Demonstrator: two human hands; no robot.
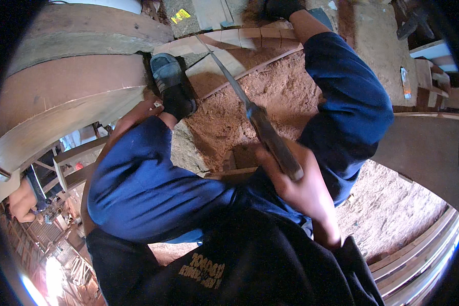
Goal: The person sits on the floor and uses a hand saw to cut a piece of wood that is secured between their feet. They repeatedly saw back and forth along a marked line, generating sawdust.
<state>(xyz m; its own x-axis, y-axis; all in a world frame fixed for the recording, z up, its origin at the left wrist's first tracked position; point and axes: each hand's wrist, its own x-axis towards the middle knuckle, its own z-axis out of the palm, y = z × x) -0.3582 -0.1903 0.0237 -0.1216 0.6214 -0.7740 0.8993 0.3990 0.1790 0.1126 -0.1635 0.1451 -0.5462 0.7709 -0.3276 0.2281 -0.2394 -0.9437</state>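
Note:
My right hand (308,176) is wrapped round the dark wooden handle of a long, narrow-bladed tool (273,137). Its thin grey metal blade tapers away to the far left, above the sawdust (270,86). My left hand (147,109) is low beside my left ankle, next to a thick curved wooden piece (81,79). Its fingers are drawn together with something small and pale at their tips, too small to name. My left foot, in a grey sandal (167,71), stands at the end of a curved strip of wooden blocks (239,36).
A flat pale board (212,14) lies at the far side, with a yellow label (180,16) near it. To the right stands a grey-brown panel (423,153). Slatted timber (418,255) runs along the lower right. Another person (23,201) is at the far left.

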